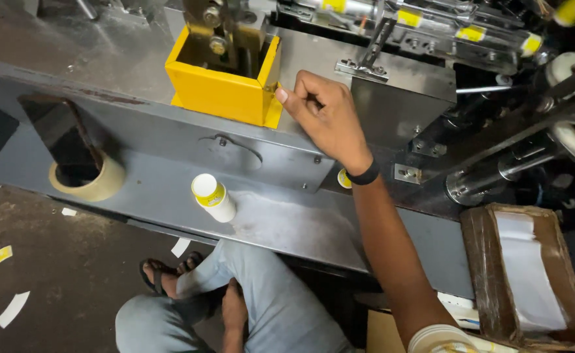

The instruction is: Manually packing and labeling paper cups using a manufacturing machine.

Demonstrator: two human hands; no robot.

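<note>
We see the right hand (323, 114), fingers curled together, resting its thumb against the corner of the glossy yellow box (225, 85) on the grey steel machine (170, 140). The left hand (234, 312) lies loose between the knees. A small paper cup (213, 197) lies nearby, beside a tape roll (91, 183).

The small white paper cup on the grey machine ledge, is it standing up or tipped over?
Tipped over. The paper cup lies on its side on the grey ledge, round yellow-rimmed end facing up-left. Neither hand touches it.
</note>
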